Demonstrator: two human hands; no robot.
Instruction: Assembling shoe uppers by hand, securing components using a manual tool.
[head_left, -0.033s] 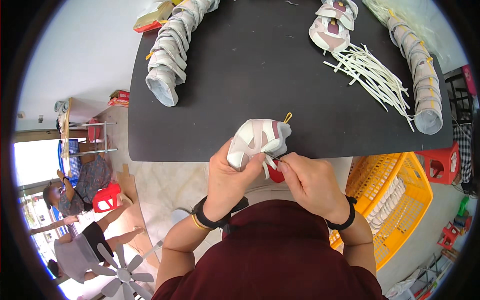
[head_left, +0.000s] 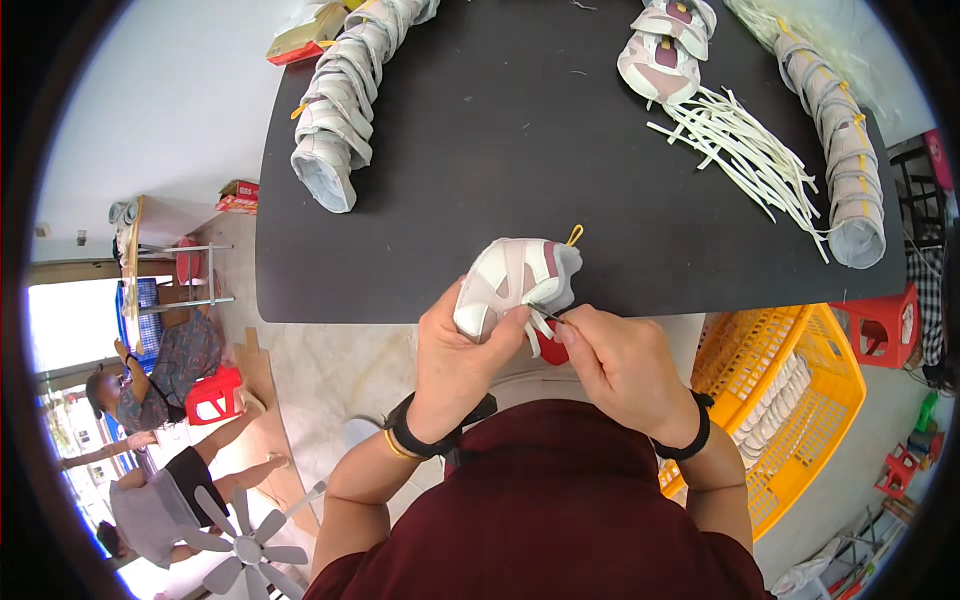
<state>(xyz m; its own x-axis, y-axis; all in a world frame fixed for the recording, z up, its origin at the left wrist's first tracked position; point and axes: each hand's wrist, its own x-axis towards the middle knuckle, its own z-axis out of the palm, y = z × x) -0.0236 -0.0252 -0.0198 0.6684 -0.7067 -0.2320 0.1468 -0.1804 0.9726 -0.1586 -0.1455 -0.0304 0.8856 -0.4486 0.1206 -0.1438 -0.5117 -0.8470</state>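
A shoe upper (head_left: 508,277) is gripped by the left hand (head_left: 453,345) at the table's near edge (head_left: 370,312). A tool (head_left: 546,313) is pinched by the right hand (head_left: 625,365).

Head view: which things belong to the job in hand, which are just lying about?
Likely the job: shoe upper in the left hand; thin dark tool in the right hand; pale laces; left stack and right stack of uppers.

Apparently just about: fan; box at the table's far left; red stool right of the table.
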